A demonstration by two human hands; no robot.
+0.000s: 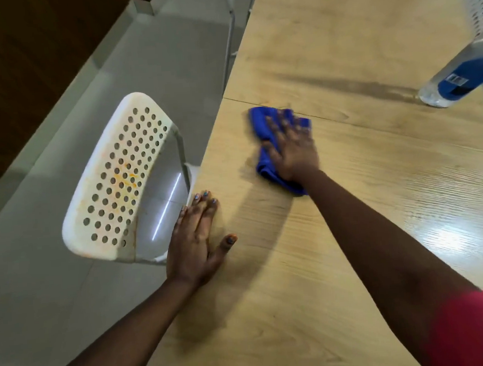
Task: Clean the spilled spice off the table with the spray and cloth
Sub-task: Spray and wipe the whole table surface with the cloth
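In the head view, a blue cloth (pixel 261 123) is being pressed flat onto the wooden table (pixel 351 203) by the right hand (pixel 292 147), whose fingers are lying spread and mostly straight over the fabric, just below the seam between two tabletop panels. The left hand (pixel 197 244) is being rested palm-down at the table's near edge, fingers straight and together, thumb held apart, nothing being gripped. A clear spray bottle (pixel 463 76) with a blue label is being shown standing at the far right, well apart from the cloth. A white perforated chair (pixel 118 178), marked with orange stains, is being seen beside the table.
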